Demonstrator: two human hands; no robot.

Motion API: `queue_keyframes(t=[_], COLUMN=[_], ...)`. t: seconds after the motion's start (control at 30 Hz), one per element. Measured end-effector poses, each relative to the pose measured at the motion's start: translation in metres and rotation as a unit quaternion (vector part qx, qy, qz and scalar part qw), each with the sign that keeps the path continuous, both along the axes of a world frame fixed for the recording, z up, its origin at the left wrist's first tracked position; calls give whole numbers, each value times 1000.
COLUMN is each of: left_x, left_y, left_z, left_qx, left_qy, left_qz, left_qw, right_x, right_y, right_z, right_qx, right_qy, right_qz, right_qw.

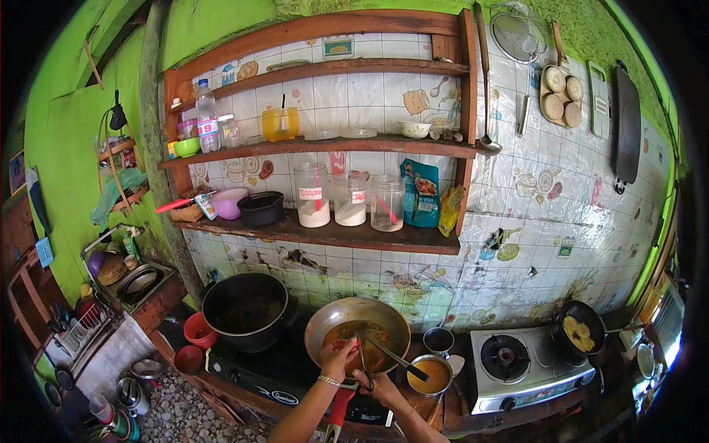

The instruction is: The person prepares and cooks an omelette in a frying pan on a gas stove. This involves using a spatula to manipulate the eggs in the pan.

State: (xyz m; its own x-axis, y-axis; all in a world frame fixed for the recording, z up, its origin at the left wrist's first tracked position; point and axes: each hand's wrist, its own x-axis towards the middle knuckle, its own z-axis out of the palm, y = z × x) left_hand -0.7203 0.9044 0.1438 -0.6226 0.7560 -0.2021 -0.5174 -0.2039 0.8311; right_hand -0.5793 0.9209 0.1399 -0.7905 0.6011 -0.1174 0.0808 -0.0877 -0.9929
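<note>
My left hand [338,359] is closed over the near side of a metal wok [399,319], pinching a small red piece that looks like a chili pepper [359,341]. Close beside it, my right hand [378,387] grips a pair of scissors [362,359], whose blades point up towards the red piece. Inside the wok lies a reddish-brown sauce with bits of green [347,334]. A utensil with a black handle [406,366] leans out over the wok's right rim. The wok's red handle [340,407] sticks out towards me below my wrists.
Left of the wok, a big black pot [246,284] stands on the black stove [255,376]. A saucepan of orange liquid [441,382] and a dark cup [439,338] sit to the right. Further right, a frying pan [567,314] rests on a silver stove [484,395]. Shelves [317,240] hold jars above.
</note>
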Motion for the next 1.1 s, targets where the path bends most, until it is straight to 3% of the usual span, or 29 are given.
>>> queue_keyframes(t=[0.1, 0.17, 0.27, 0.47, 0.7, 0.9, 0.97, 1.1], left_x=[-1, -6, -3, -5, -10, -13, -14, -13], left_y=[0, 4, 4, 6, -12, -15, -13, -9], left_z=[2, -3, 2, -6, 0, 2, 1, -2], left_qx=[-8, -46, -64, -51, -29, -33, -26, -15], left_qy=[4, -1, 31, 33, 54, 99, 79, 49], left_qz=[3, 4, 6, -32, -91, -104, -105, -86], left_qw=[1000, 999, 997, 998, 994, 989, 991, 995], right_x=[1, 2, 0, 2, 5, 2, 4, 7], right_y=[1, 6, 4, -6, 7, -1, 10, 13], right_z=[2, -6, -10, 9, -7, 2, -6, -2], right_qx=[16, -70, -94, -30, -44, -26, -28, -105], right_qy=[8, -57, -39, -36, -39, 48, -32, -25], right_qz=[-11, 32, 43, 9, -13, -57, -15, 66], right_qw=[1000, 995, 994, 999, 998, 997, 999, 992])
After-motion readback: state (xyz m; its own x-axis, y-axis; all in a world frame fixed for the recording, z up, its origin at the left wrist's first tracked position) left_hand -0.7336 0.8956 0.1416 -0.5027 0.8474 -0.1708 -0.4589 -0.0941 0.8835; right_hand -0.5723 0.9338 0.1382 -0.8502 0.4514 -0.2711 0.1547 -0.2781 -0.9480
